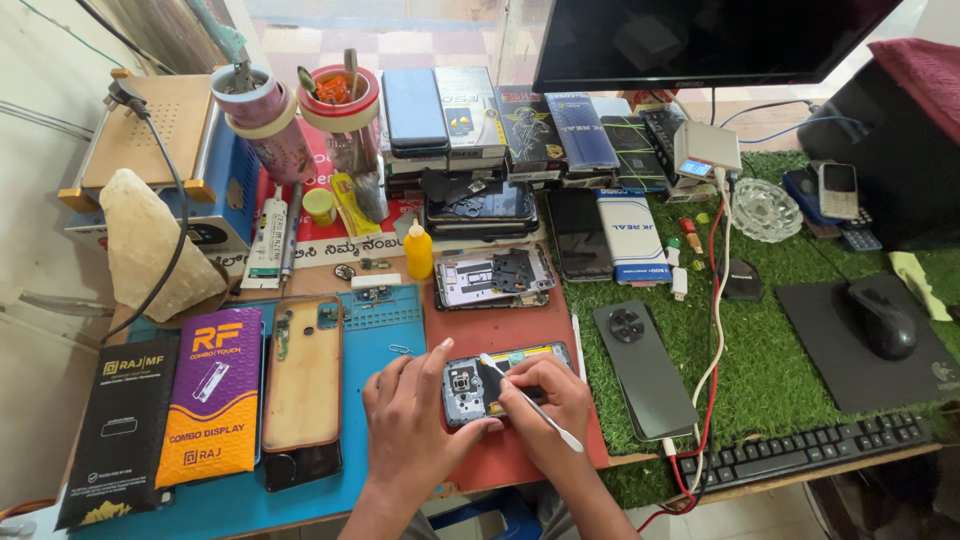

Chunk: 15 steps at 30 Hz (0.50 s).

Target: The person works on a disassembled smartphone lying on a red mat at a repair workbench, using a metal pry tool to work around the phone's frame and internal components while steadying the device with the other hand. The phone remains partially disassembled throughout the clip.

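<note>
Lying flat on the red mat [520, 330] near the front edge of the worktop [300, 500]: an opened phone [505, 380] with its back removed, circuit boards and camera module exposed, sitting between both hands. Looking light and rigid as a slab, yet delicate inside — thin ribbon cables, small connectors and a glass face underneath, probably easy to crack or scratch if twisted or pressed hard. Best gripped along the long frame edges, keeping clear of the bare boards and the camera ring.

Left hand [415, 425] resting palm down on the mat, fingers spread moderately wide, thumb and fingertips pressing against the phone's near left corner, steadying rather than gripping it. Right hand [545, 405] curled narrow, fingers pinched around a thin white tool [530, 402], something like a spudger or fine tweezers, its upper tip poised over the phone's middle and its other end pointing down past the wrist. Exact contact point of that tip hard to tell at this size.

Sitting nearby: a tan phone back cover [303, 375] on the blue mat [385, 330] to the left, a purple display package [212, 395] beside it, a dark phone [645, 368] face down on the green turf [780, 360] to the right, and a small yellow bottle [418, 252] farther back.
</note>
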Available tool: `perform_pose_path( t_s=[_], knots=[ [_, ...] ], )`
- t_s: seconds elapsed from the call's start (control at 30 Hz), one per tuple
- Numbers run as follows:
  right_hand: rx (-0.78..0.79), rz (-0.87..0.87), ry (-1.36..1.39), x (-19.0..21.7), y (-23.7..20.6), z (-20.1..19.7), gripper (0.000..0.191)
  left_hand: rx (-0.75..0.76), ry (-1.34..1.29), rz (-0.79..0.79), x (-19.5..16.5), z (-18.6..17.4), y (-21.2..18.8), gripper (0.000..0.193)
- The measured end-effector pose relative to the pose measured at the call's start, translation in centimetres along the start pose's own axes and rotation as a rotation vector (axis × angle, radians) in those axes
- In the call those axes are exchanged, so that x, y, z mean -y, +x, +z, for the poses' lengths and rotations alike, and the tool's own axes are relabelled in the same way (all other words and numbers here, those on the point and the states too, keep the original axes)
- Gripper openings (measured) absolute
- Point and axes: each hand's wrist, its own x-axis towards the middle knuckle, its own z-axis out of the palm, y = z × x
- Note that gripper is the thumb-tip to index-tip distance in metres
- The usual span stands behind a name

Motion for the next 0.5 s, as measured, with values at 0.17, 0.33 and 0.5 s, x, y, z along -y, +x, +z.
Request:
perform_pose_path(
  t_s=[0.17,0.33,0.5],
  knots=[
    [0.018,0.037,-0.042,0.00,-0.14,-0.15,0.014,0.006,0.005,0.000,-0.04,-0.06,0.04,0.104],
    [0.039,0.044,-0.065,0.26,-0.01,0.16,0.014,0.018,-0.005,-0.005,0.08,0.03,0.08,0.103],
    [0.075,-0.003,-0.063,0.13,0.02,0.36,0.010,0.039,0.006,-0.013,0.04,-0.05,0.00,0.102]
  ],
)
